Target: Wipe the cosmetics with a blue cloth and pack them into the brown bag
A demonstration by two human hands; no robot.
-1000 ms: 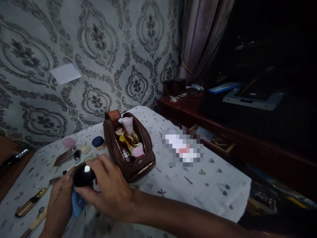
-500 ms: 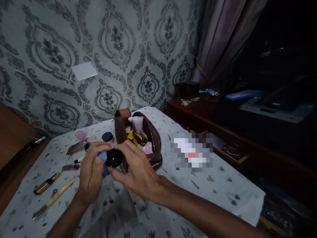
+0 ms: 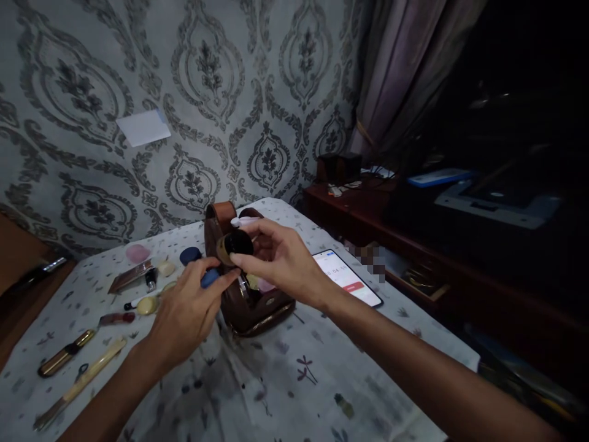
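Note:
My right hand [image 3: 289,264] grips a small round black-topped jar [image 3: 235,245] between thumb and fingers, tilted above the open bag. Closed around a small blue object [image 3: 210,277], my left hand [image 3: 186,307] is just left of the jar; the object's kind is unclear, as the fingers partly cover it. The brown zippered makeup bag [image 3: 264,314] stands below both hands. A pale tube [image 3: 243,221] sticks up from it, and other contents are largely hidden by my right hand.
To the left lie a dark blue-lidded jar [image 3: 190,255], a pink oval item [image 3: 137,253], a yellow round piece [image 3: 147,305], a dark red tube [image 3: 116,318], a gold-and-black item [image 3: 67,353] and a long pale-handled brush [image 3: 94,371]. A lit phone [image 3: 354,279] lies right of the bag.
The jar and the blue object, earlier held together left of the bag, are now apart, one in each hand. My right hand has moved up over the bag with the jar.

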